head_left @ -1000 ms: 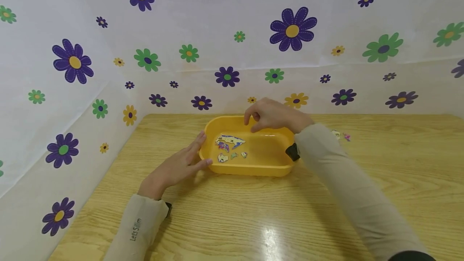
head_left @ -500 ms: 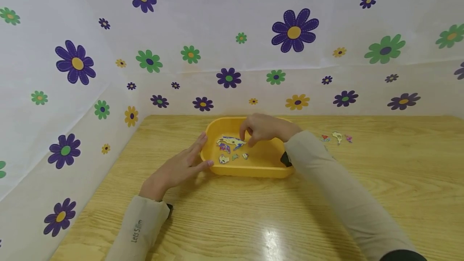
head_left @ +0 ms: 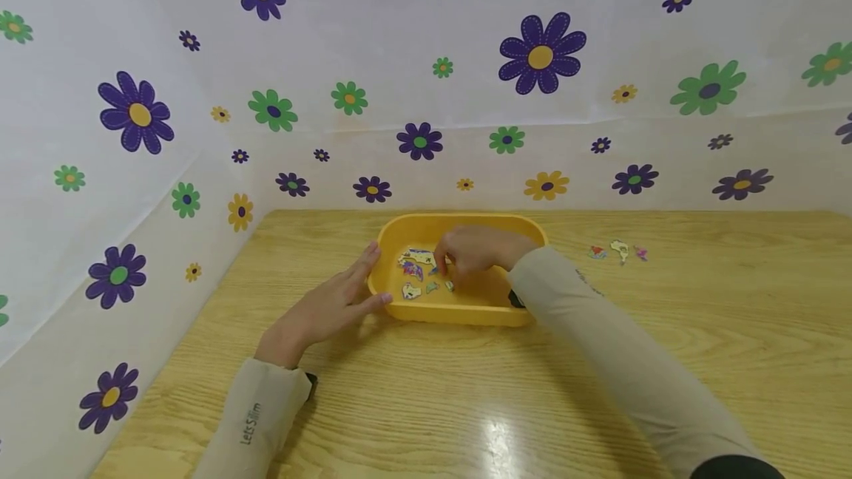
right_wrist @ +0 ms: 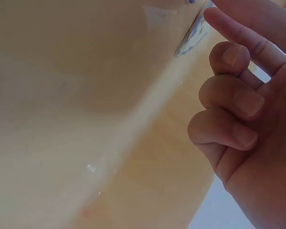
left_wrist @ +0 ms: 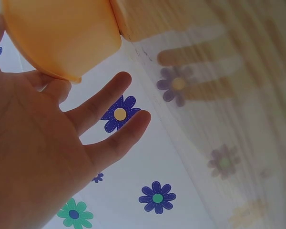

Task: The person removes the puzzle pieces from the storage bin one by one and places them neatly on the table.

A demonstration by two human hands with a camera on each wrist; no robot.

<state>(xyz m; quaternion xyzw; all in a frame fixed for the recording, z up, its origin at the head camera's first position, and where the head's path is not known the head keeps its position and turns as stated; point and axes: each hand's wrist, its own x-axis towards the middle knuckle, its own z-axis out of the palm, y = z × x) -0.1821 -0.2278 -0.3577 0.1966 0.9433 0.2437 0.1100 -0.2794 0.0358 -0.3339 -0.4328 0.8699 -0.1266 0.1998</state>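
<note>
A yellow plastic basin (head_left: 466, 314) stands near the back of the table. My left hand (head_left: 326, 313) braces its left end, thumb at the front rim and fingers at the side; two fingers stick out straight in the left wrist view. Inside lie several flat, irregular printed pieces: a long cream-and-blue piece (head_left: 419, 257), a purple-pink piece (head_left: 413, 270) and smaller pieces beside them. My right hand (head_left: 475, 250) reaches down among them. In the right wrist view its index fingertip is at a thin piece (right_wrist: 194, 36), the other fingers curled; whether it pinches the piece is hidden.
To the right of the basin, on the wooden table (head_left: 426, 398), lie a red-and-blue piece (head_left: 597, 252), a cream piece (head_left: 620, 250) and a pink piece (head_left: 640, 253). A flower-patterned white sheet (head_left: 466, 102) rises behind the table and on the left.
My right hand has come down from above the basin's back rim to the pieces inside, and its sleeve has uncovered the loose pieces on the right. The left hand stays at the basin.
</note>
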